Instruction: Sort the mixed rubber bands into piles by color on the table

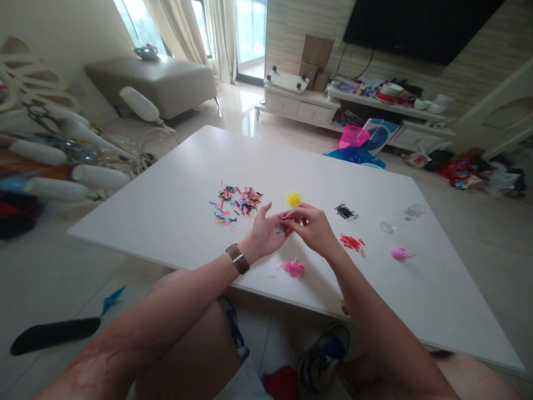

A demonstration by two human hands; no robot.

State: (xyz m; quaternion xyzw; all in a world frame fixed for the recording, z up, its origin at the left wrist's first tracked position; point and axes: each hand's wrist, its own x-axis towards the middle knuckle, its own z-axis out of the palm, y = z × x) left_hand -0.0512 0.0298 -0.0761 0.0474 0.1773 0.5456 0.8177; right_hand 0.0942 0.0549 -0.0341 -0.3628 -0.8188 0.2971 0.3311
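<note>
Purple band point(282, 218) is right at the tip of the right hand's point(310, 223) grip, looks like thumb and finger are pinching it, just over the left hand point(266, 233). That one's spread out palm up, with some blue bits point(280, 231) lying on it right by the pinch. Yellow pile point(294, 199) sits on the table point(166, 194) just past the fingers, pink pile point(295, 269) nearer the body, mixed pile point(250, 200) off to the left.
</note>
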